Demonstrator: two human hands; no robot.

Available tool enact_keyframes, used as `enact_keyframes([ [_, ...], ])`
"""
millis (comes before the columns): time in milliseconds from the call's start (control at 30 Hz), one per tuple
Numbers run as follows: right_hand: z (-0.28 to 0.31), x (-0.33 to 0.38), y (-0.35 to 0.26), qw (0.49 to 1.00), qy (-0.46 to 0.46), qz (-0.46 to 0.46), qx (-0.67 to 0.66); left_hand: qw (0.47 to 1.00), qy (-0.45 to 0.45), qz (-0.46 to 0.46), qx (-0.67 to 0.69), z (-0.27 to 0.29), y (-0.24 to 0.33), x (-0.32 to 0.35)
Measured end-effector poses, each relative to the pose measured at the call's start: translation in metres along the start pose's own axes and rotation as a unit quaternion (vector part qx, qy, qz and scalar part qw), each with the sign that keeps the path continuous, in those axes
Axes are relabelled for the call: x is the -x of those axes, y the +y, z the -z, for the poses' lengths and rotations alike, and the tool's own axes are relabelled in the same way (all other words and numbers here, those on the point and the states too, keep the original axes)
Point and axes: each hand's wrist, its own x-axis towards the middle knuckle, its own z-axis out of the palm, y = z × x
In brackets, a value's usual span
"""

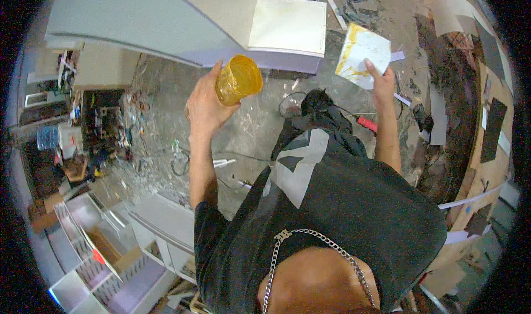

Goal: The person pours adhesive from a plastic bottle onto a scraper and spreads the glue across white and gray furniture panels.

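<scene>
My left hand (208, 102) is wrapped round a yellow-smeared cup (239, 80), tilted so that its open mouth faces up and to the right. Yellow paste coats the inside of the cup. In my right hand (381, 86) is a flat white board piece (365, 53), gripped at its lower right edge with the thumb on top. Yellow smears run along the board's left and lower edges. The two hands are well apart, with the cup to the left and the board to the right. My right fingers are mostly hidden beneath the board.
A large pale cabinet (149, 23) with a white panel (287, 26) lies ahead. Scraps and cables litter the concrete floor (249, 128). A red cylindrical object (367, 124) lies near my right forearm. Cabinet parts (160, 220) stand at the lower left, wooden boards (470, 164) at the right.
</scene>
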Motion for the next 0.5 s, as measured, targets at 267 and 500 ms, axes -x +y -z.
enact_keyframes([
  [267, -0.083, 0.012, -0.060, 0.980, -0.195, 0.031, -0.010, 0.972, 0.095, -0.213, -0.027, 0.040, 0.024, -0.097],
  [500, -0.124, -0.016, -0.105, 0.961, -0.270, 0.027, -0.049, 0.931, 0.139, -0.334, -0.052, 0.060, 0.044, -0.172],
])
